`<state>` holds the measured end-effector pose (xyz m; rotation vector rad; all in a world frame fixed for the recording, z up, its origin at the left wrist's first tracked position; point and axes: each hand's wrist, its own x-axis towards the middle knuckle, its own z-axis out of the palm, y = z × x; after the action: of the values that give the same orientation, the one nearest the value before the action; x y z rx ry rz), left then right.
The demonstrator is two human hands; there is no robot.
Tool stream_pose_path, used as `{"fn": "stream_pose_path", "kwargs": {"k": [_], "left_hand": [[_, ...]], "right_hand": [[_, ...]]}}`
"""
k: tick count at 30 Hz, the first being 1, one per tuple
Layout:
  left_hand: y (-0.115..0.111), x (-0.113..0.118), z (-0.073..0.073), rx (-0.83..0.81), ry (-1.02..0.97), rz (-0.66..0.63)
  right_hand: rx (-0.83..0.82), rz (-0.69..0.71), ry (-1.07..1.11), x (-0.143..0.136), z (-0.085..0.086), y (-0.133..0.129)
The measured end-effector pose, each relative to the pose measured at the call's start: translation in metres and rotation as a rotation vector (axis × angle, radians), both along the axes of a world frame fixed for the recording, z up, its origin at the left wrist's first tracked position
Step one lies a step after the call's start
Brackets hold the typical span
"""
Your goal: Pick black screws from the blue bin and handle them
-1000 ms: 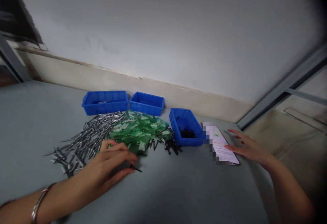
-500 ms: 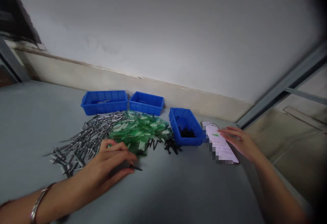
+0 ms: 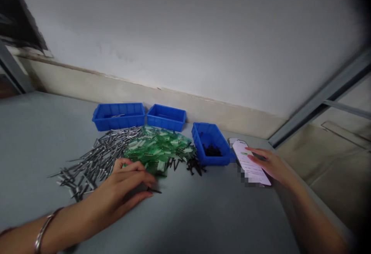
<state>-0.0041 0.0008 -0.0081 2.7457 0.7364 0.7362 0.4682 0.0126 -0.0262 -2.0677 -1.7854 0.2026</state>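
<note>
My left hand (image 3: 126,186) rests low at the near edge of the piles, closed, with a dark screw (image 3: 155,190) poking out between thumb and fingertips. A bit of green shows among its bent fingers. Under and beyond it spread green plastic packets (image 3: 160,146), with grey metal nail-like fasteners (image 3: 107,149) to the left. Several black screws (image 3: 194,166) lie loose to the right. My right hand (image 3: 269,163) hovers at a phone (image 3: 251,165) with a lit screen, its fingers apart over the upper part; whether a fingertip touches the glass I cannot tell.
A blue bin (image 3: 210,142) with black screws stands beside the phone. Two more blue bins stand near the wall, the left bin (image 3: 118,117) holding a few thin pieces, and a smaller bin (image 3: 166,117) beside it. A metal frame post (image 3: 319,95) rises at the right.
My right hand has shifted slightly left and down over the phone, with its fingers more spread. The left hand and the screw in it have stayed in place.
</note>
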Motion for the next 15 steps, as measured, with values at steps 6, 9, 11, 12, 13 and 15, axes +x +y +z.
{"fn": "stream_pose_path", "kwargs": {"k": [6,9,11,12,13,15], "left_hand": [[0.000,0.001,0.000,0.005,-0.002,-0.006],[-0.001,0.001,0.000,0.000,-0.017,0.005],[-0.001,0.001,0.000,0.006,-0.012,0.008],[-0.001,0.001,0.001,0.012,-0.007,0.008],[-0.001,0.001,0.002,0.020,0.000,0.005],[-0.001,0.002,0.003,0.043,0.002,-0.002]], "right_hand": [[-0.022,-0.035,0.005,0.000,-0.002,0.000],[-0.026,-0.045,0.026,0.002,-0.001,-0.001],[-0.012,-0.039,0.042,0.006,0.000,-0.002],[-0.004,-0.034,0.050,0.009,0.000,-0.003],[0.003,-0.033,0.055,0.012,0.001,-0.003],[0.000,-0.039,0.065,0.019,0.002,-0.005]]}}
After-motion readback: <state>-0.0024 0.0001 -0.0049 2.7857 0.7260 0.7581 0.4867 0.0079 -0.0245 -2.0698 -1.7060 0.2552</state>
